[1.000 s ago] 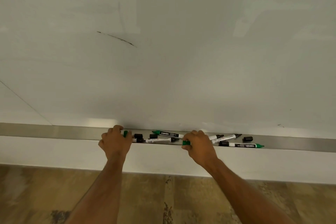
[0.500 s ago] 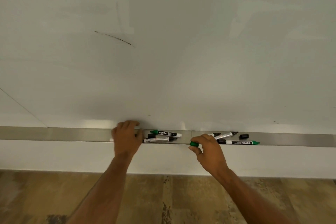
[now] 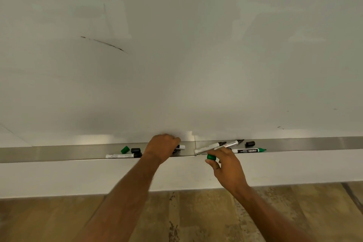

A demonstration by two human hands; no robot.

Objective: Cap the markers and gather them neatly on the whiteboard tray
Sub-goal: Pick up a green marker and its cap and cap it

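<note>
A long metal whiteboard tray [image 3: 59, 152] holds scattered markers and caps. My left hand [image 3: 163, 147] is curled down over a marker [image 3: 181, 146], whose white end sticks out to the right. My right hand [image 3: 225, 167] hangs just below the tray edge, pinching a green cap [image 3: 211, 157]. Two uncapped black-tipped markers [image 3: 211, 147] [image 3: 229, 144] lie slanted right of centre. An uncapped green marker [image 3: 248, 150] lies in front of them. A black cap [image 3: 250, 143] rests behind it. To the left lie a white marker [image 3: 121, 156], a loose green cap [image 3: 125, 149] and a black cap [image 3: 135, 150].
The whiteboard [image 3: 176, 55] fills the upper view, with a short dark stroke [image 3: 106, 44] at the upper left. A white wall strip [image 3: 59, 177] runs under the tray, above a wood-pattern floor [image 3: 196, 216]. A seam [image 3: 194, 147] crosses the tray between my hands.
My left hand has slid right along the tray onto the middle markers, uncovering a marker and two caps at the left. My right hand has drawn back below the tray edge with the green cap.
</note>
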